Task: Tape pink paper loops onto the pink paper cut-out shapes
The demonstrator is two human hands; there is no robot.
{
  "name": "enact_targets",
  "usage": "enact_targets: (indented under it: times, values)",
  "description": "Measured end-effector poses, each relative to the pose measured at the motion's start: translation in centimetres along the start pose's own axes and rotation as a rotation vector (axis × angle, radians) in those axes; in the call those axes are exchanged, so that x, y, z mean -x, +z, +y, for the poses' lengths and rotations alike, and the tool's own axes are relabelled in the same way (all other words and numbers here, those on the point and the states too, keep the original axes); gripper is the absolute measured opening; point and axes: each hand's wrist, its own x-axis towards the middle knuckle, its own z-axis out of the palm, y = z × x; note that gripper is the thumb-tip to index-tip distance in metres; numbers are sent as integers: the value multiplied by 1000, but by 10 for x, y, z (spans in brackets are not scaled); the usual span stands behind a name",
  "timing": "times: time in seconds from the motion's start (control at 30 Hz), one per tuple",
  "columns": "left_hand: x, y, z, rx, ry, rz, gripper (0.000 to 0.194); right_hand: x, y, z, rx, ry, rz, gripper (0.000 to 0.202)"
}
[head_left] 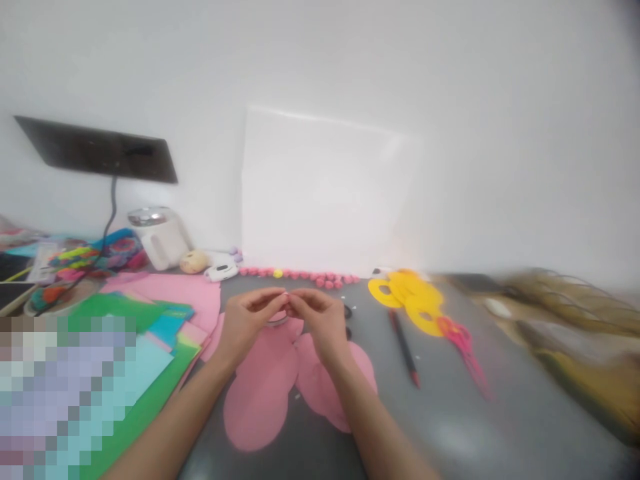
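My left hand point(254, 319) and my right hand point(319, 319) meet at the fingertips, thumbs and forefingers pinched together. What lies between them is too small and blurred to name; a speck of pink shows there. Below the hands, rounded pink paper cutouts point(260, 400) are spread on the grey table, and more overlapping pink cutouts point(330, 383) are partly covered by my right forearm. Just behind my fingers runs a row of small pink balls point(300, 274) with one yellow ball point(278, 273) among them. Black loops point(348, 311) peek out beside my right hand.
Yellow paper rings point(407, 293), a dark pencil point(405, 350) and pink scissors point(465, 350) lie to the right. Coloured paper sheets point(135, 393) are piled at left. A white board point(325, 193) leans on the wall, near a white container point(163, 240).
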Motion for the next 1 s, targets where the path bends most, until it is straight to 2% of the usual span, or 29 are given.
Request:
enact_targets:
  times: [0.43, 0.73, 1.0]
  values:
    - [1, 1, 0, -12, -2, 10, 22, 1, 1, 5, 51, -51, -18, 13]
    - [2, 1, -3, -163, 157, 11, 20, 2, 1, 1, 68, -2, 9, 12]
    - [2, 3, -6, -204, 142, 28, 23, 1, 2, 4, 3, 48, 24, 12]
